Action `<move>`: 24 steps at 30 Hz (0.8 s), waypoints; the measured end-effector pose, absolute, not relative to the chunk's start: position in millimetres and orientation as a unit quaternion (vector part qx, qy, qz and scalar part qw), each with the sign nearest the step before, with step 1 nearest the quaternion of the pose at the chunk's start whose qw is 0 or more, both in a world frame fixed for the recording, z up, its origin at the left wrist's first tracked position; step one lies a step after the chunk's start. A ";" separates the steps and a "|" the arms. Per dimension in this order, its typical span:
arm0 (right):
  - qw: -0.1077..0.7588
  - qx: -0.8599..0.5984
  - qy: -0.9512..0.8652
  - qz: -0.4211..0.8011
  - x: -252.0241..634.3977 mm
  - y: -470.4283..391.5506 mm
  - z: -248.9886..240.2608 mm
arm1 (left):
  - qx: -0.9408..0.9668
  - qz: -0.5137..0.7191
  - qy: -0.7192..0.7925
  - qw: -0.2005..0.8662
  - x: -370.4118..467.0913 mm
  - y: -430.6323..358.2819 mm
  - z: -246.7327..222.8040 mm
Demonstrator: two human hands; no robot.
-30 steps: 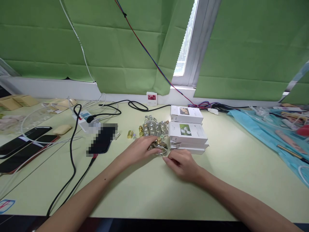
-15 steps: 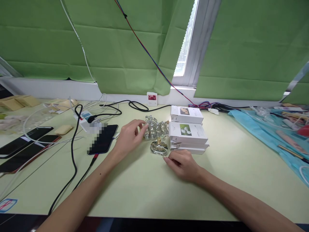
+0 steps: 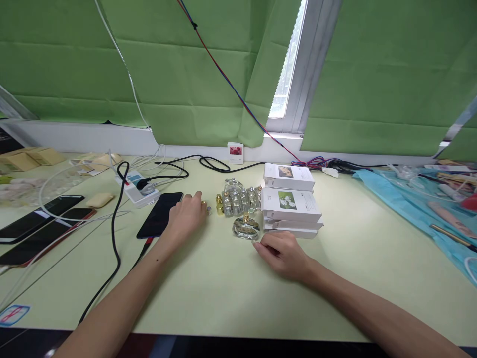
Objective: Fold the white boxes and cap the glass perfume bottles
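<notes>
My left hand [image 3: 187,215] rests on the table beside a black phone [image 3: 158,214], fingers curled down. Small gold and clear pieces [image 3: 207,211] show at its fingertips; what lies under the fingers is hidden. To its right stand small gold caps [image 3: 219,205] and a cluster of clear glass perfume bottles [image 3: 238,201]. In front of them is a wider perfume bottle [image 3: 246,227] with a gold neck. Loosely closed, my right hand [image 3: 282,253] lies just right of that bottle, against the near side of stacked white boxes [image 3: 292,204]. Nothing shows in it.
A white power strip [image 3: 143,196] with cables is at the left, near two more phones [image 3: 44,238]. A small white box [image 3: 235,153] leans at the wall. Blue plastic sheeting [image 3: 402,199] with assorted items covers the right side.
My left hand has moved left, away from the glass bottles, and its fingers have curled down. The gold caps beside the bottles are now uncovered. My right hand stays in place.
</notes>
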State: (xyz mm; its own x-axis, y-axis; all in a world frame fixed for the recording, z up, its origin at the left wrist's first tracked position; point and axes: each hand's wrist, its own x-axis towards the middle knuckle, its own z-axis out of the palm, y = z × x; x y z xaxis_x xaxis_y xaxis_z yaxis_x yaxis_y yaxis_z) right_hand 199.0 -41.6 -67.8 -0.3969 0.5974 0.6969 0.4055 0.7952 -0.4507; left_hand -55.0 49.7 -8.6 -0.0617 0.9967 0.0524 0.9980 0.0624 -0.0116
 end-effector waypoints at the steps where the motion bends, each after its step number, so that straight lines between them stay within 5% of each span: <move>1: 0.459 -0.303 -0.828 0.105 199.1 -41.5 -67.5 | -0.685 -0.013 -0.728 0.023 -55.6 50.2 -9.0; 24: 0.435 -0.327 -0.831 0.117 200.8 -41.1 -68.5 | -0.706 0.036 -0.708 -0.002 -60.8 52.6 -10.7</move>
State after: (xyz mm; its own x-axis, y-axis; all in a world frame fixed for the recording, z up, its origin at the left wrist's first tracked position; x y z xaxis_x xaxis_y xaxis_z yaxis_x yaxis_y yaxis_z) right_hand 200.8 -41.1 -68.5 -0.4069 0.6453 0.6465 0.4424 0.7584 -0.4786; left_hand -60.8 52.6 -10.7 -0.0042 0.9985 -0.0541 0.9989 0.0016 -0.0475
